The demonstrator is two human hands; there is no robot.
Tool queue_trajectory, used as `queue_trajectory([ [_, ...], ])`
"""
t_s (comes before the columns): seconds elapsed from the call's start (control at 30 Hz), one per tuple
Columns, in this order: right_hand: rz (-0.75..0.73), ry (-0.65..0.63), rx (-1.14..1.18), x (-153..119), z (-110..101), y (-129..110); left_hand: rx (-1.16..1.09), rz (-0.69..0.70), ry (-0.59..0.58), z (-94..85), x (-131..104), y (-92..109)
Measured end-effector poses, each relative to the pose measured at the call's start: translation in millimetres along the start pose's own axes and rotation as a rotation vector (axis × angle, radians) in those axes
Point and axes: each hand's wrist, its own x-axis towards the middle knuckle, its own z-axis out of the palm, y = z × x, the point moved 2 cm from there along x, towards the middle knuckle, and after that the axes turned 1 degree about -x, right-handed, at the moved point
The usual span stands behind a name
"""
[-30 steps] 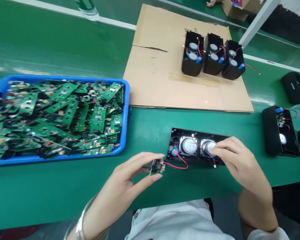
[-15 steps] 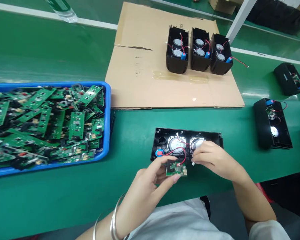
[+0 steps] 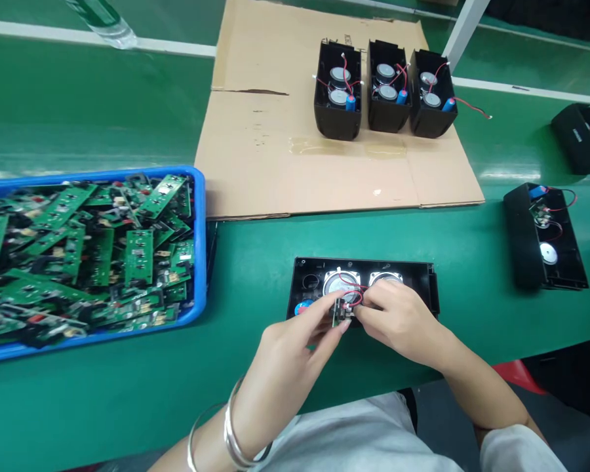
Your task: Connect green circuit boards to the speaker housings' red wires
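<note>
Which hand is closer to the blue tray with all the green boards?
Left. The left hand is to the right of the blue tray, holding a small circuit board. The right hand is farther right, over the black case.

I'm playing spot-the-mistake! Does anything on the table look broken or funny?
Yes: the cardboard has a dark slit on its left, like a tear. The rightmost black box on it trails a red wire past its side.
</note>
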Motion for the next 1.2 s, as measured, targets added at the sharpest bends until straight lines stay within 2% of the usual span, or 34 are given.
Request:
queue_trajectory([
  [0.23,0.001,0.074,-0.036,0.3,2.4,-3.9,0.003,0.023,0.033,3.2,1.1,0.1],
  [0.47,0.185,0.114,0.215,-1.6,2.2,-0.5,0.028,0.067,-0.009,-2.4,-2.6,3.9],
  [0.6,0.177,0.076,0.273,0.3,0.2,-1.1,-0.059,0.092,-0.029,-1.3,-1.6,3.4],
  [0.87,0.16,0.033,0.22,4.4,0.4,-2.7,-0.233,-0.013,-0.02,-2.1,-2.9,4.7],
  [0.97,0.24,-0.092,0.344,6.9,-4.7,2.3,-0.255,-0.054,-0.018,-4.5,-3.5,3.9],
  [1.03,0.297,-0.129,0.49,9.5,-8.8,6.2,-0.272,-0.097,-0.007,-7.5,-5.7,2.0],
  [1.1,0.33,-0.098,0.584,13.3,-10.5,8.1,-0.273,-0.133,0.005,-10.8,-8.8,-0.4],
  [1.2,0.361,-0.05,0.601,18.3,-5.7,6.1,-0.243,-0.159,0.011,-13.3,-12.5,-3.6],
])
